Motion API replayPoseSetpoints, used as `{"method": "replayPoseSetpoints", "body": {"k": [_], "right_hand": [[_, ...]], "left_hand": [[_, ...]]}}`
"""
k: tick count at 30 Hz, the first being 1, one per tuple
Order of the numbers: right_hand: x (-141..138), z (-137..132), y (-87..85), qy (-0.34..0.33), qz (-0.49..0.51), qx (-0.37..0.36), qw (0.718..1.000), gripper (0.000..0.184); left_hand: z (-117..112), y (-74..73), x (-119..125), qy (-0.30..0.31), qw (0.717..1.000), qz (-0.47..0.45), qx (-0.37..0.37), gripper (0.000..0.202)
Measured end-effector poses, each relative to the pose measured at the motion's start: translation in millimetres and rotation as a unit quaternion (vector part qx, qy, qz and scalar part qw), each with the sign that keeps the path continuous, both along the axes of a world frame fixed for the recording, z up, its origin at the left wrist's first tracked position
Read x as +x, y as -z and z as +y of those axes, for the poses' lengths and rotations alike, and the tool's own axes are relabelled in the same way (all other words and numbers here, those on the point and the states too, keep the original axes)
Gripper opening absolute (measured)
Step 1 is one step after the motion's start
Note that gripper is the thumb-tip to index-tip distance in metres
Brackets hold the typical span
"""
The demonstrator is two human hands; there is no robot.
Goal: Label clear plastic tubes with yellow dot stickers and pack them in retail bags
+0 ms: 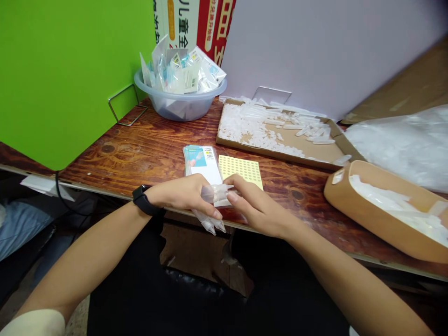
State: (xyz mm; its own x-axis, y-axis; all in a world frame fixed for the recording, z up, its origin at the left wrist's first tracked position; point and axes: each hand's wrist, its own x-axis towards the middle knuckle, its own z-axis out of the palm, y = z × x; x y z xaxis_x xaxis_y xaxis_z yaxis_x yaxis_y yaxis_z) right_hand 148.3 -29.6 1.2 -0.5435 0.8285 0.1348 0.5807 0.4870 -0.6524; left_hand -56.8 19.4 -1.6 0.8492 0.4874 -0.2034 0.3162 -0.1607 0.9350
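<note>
Small translucent plastic tubes with pointed tips (220,192) are in my left hand (185,192), which is closed around them just above the table's front edge. More pointed tube ends (214,226) stick out below that hand, toward me. My right hand (264,207) pinches at the tips of the upper tubes with thumb and index finger. Exactly what lies between those fingertips is partly hidden. Under and behind the hands lies a stack of printed cards (203,163) in clear sleeves. Beside it is a yellow sheet of round dot stickers (241,168).
A shallow cardboard tray (273,154) holds many small clear plastic pieces. Behind, a blue plastic basin (182,105) is full of packaged cards. At right stand a tan bin (381,217) of translucent pieces and a large plastic bag (402,140). A green panel (70,70) borders the left.
</note>
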Motion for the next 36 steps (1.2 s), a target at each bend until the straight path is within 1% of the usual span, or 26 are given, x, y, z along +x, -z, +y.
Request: {"method": "replayPoseSetpoints", "body": {"k": [2,4,6,8,10,13,16,20,22,23,24,26,28,29,30,31,33,34,36], "right_hand": [[2,-1,-0.3,-0.006,0.008,0.025,1.0,0.021],[3,0,1.3,-0.028,0.017,0.059,0.998,0.017],[3,1,4.2,-0.044,0.019,0.097,0.994,0.017],[0,1,6.8,-0.048,0.006,0.118,0.992,0.022],[-3,1,7.9,-0.038,-0.017,0.11,0.993,0.03],[-4,-1,6.6,-0.025,-0.034,0.065,0.997,0.039],[-3,-2,3.9,-0.02,-0.012,0.044,0.999,0.029],[0,-1,4.8,-0.037,-0.005,0.089,0.995,0.016],[-1,1,6.9,-0.045,-0.019,0.107,0.993,0.017],[-2,1,7.9,-0.045,-0.024,0.101,0.994,0.02],[-4,1,8.5,-0.045,-0.025,0.078,0.996,0.025],[-7,1,8.3,-0.05,-0.005,-0.02,0.999,0.035],[-10,0,6.4,-0.056,0.027,-0.13,0.99,0.044],[-11,-1,4.9,-0.05,0.041,-0.159,0.985,0.045],[-11,-2,3.3,-0.033,0.048,-0.162,0.985,0.044],[-11,-3,1.7,-0.01,0.051,-0.144,0.988,0.04],[-9,-5,-0.4,0.022,0.047,-0.081,0.995,0.025],[-8,-5,-0.6,0.019,0.045,-0.051,0.998,0.019],[-5,-5,1.3,-0.011,0.043,0.004,0.999,0.015]], "left_hand": [[0,-1.0,-1,-0.007,1.0,-0.012,-0.002,0.036],[-1,-0.9,-1,-0.014,1.0,-0.008,0.009,0.038],[-1,0.3,-2,-0.018,0.999,0.013,0.029,0.041],[-2,2.2,-2,-0.015,0.999,0.026,0.039,0.043],[-3,3.6,-2,-0.006,0.999,0.022,0.032,0.041],[-2,3.6,-2,0.004,1.0,0.012,0.016,0.039],[-1,1.5,-3,0.0,1.0,0.013,0.004,0.039],[-1,1.1,-3,-0.004,1.0,-0.003,-0.015,0.037],[-1,2.9,-3,-0.008,1.0,-0.007,0.0,0.036],[-1,4.0,-2,-0.009,1.0,-0.003,0.012,0.036],[-2,4.9,-2,-0.011,1.0,0.003,0.023,0.035],[-3,5.8,-2,-0.012,0.999,0.013,0.038,0.035],[-3,5.4,-1,-0.012,0.999,0.017,0.043,0.036],[-3,4.8,-1,-0.011,0.999,0.02,0.043,0.037],[-3,4.1,-2,-0.01,0.999,0.025,0.041,0.037],[-2,3.3,-2,-0.009,0.999,0.031,0.036,0.038],[-1,2.0,-2,-0.005,0.999,0.041,0.016,0.04],[0,1.5,-2,-0.004,0.999,0.044,0.004,0.04],[0,1.1,-1,-0.003,0.999,0.042,-0.011,0.04]]}}
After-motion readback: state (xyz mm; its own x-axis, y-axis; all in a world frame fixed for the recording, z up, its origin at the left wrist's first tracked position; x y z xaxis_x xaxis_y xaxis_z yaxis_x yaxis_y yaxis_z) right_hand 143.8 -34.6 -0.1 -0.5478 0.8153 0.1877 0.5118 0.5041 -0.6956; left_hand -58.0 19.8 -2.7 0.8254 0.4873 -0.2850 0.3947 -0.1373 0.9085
